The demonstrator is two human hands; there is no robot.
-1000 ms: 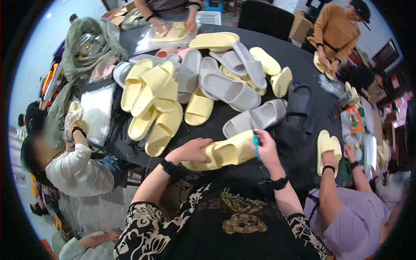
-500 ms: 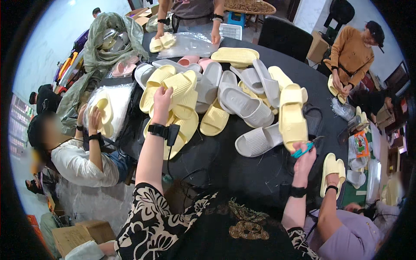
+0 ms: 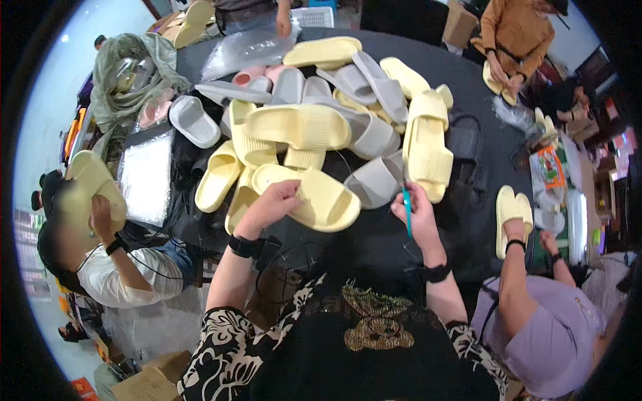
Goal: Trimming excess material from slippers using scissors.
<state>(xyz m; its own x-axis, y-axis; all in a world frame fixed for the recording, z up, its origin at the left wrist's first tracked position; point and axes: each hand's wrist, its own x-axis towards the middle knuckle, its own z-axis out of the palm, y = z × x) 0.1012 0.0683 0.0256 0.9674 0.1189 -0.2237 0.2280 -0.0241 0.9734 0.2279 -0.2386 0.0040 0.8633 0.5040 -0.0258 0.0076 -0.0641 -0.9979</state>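
Observation:
My left hand (image 3: 269, 210) grips a yellow slipper (image 3: 329, 202) at its side, just above the table's near part. My right hand (image 3: 421, 214) holds small teal-handled thread snips (image 3: 407, 212) upright, right of that slipper and apart from it. Past my hands lies a heap of slippers: a yellow slipper (image 3: 301, 127) lies across the top, and a grey slipper (image 3: 376, 184) rests between my hands. Nested yellow slippers (image 3: 428, 144) stand beyond my right hand. A thin thread seems to arc above the grey slipper.
The round black table (image 3: 468, 230) carries clear plastic bags (image 3: 251, 50) at the far side and a white stack of bags (image 3: 147, 177) at left. People work around it: one at left lifts a yellow slipper (image 3: 100, 190), another's hand (image 3: 513, 229) rests on yellow slippers at right.
My left hand has drawn a yellow slipper from the heap toward me. My right hand, with the snips, has moved left and the snips now point up. Some heaped slippers have shifted.

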